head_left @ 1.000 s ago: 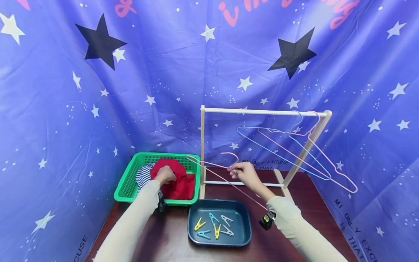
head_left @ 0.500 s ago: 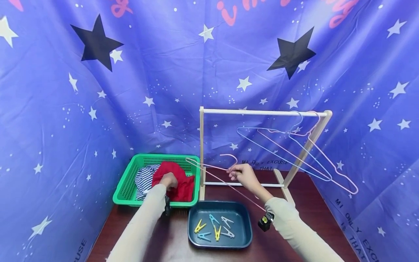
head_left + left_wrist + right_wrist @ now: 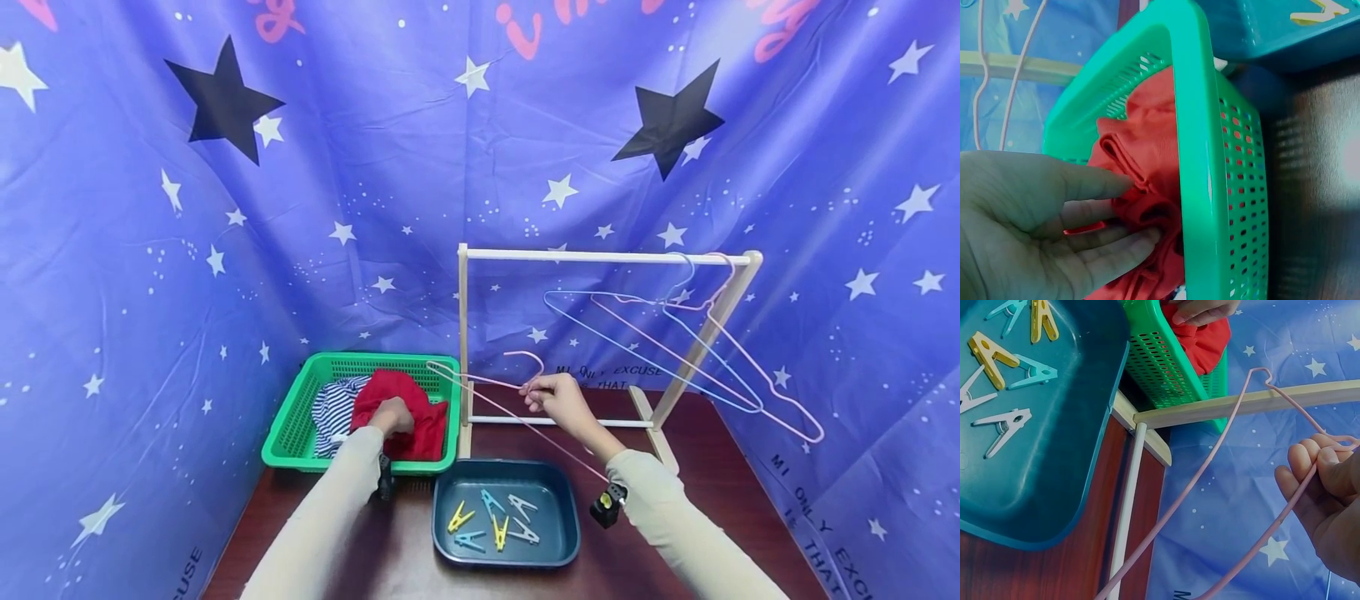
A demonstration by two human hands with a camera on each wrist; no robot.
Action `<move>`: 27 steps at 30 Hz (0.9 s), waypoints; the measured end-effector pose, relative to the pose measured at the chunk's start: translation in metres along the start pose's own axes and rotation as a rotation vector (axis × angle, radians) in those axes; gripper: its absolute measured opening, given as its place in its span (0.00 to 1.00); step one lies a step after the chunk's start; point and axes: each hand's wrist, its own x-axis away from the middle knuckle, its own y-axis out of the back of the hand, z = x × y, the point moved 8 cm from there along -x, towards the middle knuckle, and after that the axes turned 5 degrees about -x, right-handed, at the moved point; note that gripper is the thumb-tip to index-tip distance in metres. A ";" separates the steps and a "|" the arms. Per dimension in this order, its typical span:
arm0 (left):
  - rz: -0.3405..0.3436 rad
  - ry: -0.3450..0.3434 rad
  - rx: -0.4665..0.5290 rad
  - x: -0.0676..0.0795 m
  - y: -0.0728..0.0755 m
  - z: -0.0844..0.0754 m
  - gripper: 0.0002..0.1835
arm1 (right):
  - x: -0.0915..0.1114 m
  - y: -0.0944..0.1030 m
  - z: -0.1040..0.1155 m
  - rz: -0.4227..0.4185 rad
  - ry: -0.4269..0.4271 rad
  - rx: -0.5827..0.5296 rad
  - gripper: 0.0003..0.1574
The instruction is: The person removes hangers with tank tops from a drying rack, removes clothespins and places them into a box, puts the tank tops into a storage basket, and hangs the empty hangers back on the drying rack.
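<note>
A red garment (image 3: pixel 427 425) lies bunched in the green basket (image 3: pixel 281 437), beside a blue-and-white striped one (image 3: pixel 335 408). My left hand (image 3: pixel 392 415) reaches into the basket and pinches a fold of the red cloth (image 3: pixel 1154 150) between thumb and fingers, as the left wrist view shows. My right hand (image 3: pixel 558 398) grips a pink hanger (image 3: pixel 491 400) just below its hook, in front of the rack. The hanger's left end reaches over the basket's right rim, and its lower bar slants down toward my right wrist.
A wooden rack (image 3: pixel 600 257) stands behind, with a blue hanger (image 3: pixel 600 333) and another pink hanger (image 3: pixel 787 408) at its right end. In front, a dark blue tray (image 3: pixel 442 546) holds several clothespins (image 3: pixel 500 533). A purple star-patterned curtain (image 3: pixel 420 167) closes the back and sides.
My left hand has shifted slightly right and down on the red garment, uncovering more striped cloth. The right hand and its hanger have barely moved.
</note>
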 end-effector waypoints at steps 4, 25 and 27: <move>-0.070 -0.035 0.002 0.006 0.008 -0.005 0.18 | -0.001 0.001 0.002 0.010 0.007 0.021 0.08; -0.238 -0.053 0.236 0.020 -0.009 -0.060 0.22 | -0.005 0.057 0.062 0.023 0.079 0.064 0.08; -0.222 -0.044 0.255 0.021 -0.013 -0.060 0.19 | -0.005 0.074 0.076 -0.014 0.100 0.070 0.09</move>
